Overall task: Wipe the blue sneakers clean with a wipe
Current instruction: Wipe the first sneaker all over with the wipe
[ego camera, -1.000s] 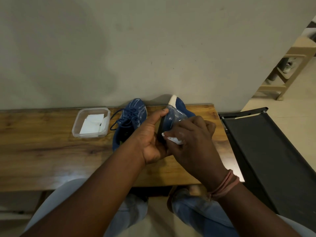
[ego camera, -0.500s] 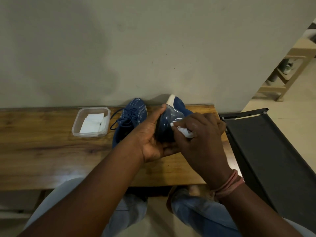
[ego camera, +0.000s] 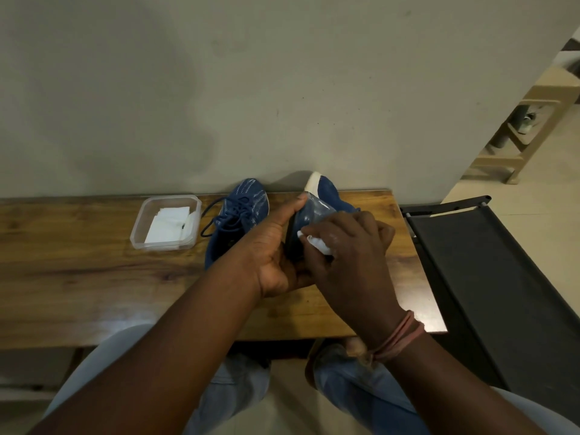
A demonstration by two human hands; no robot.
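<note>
The blue sneaker (ego camera: 326,199) we are cleaning is held up off the wooden table (ego camera: 78,271), tipped on its side so that its long axis runs away from us toward the wall, white toe edge farthest, heel end nearest and buried between our hands. Our left hand (ego camera: 276,255) grips it from the left, thumb stretched up along the heel side and the remaining fingers curled underneath, out of sight. Our right hand (ego camera: 348,255) sits against the near right flank, fingers bunched tight round a crumpled white wipe (ego camera: 315,243), which is pressed to the shiny surface near the heel. So the unwiped length lies forward of the right fingers, along that axis toward the toe, and we judge the next stroke should run that way while the left hand braces against the push. The second sneaker (ego camera: 241,208) rests flat on the table just left of the held one, laces up, apparently waiting its turn. A clear plastic tub (ego camera: 138,227) of folded wipes stands further left.
</note>
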